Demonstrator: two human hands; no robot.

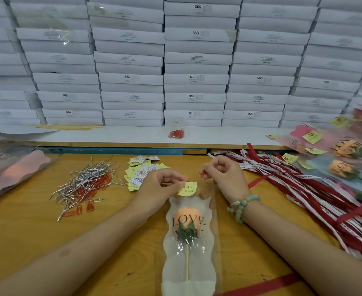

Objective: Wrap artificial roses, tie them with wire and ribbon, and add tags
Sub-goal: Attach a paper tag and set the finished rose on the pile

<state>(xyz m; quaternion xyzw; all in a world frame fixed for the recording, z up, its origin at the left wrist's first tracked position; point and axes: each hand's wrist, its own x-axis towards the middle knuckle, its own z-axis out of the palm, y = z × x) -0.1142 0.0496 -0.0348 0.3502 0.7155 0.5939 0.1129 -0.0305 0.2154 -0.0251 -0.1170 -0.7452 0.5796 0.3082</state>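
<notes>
A wall of stacked white boxes (195, 60), some marked SGS, is seen across the back, behind a white ledge (111, 135). Below it, a yellow wooden surface (26, 231) is spread with materials. A long heap of red and white ribbons (304, 189) is laid along the right side, with finished wrapped roses (344, 150) piled beyond it. Pink wrapping sleeves (15, 174) are stacked at the left edge.

Both bare forearms are stretched forward from the bottom corners and angled inward, so that the hands are brought near each other above the centre. Between the forearms, an orange rose in a clear sleeve (188, 231) printed LOVE YOU is laid flat on the surface, head away from the person and stick toward them.

The left hand (158, 189) is held palm down with fingers curled; its grip is closed to a pinch of thumb and forefinger on a yellow tag (188, 189) at the sleeve's top edge. The right hand (225, 178), with a green bead bracelet (242, 207) on its wrist, is raised just beside it, fingers curled in, its grip pinched on a thin red piece (201, 174) too small to be identified.

Silver wire ties (83, 178) are scattered over red paper clips (86, 193) at the left, and loose tags (141, 169) are heaped near the left hand.
</notes>
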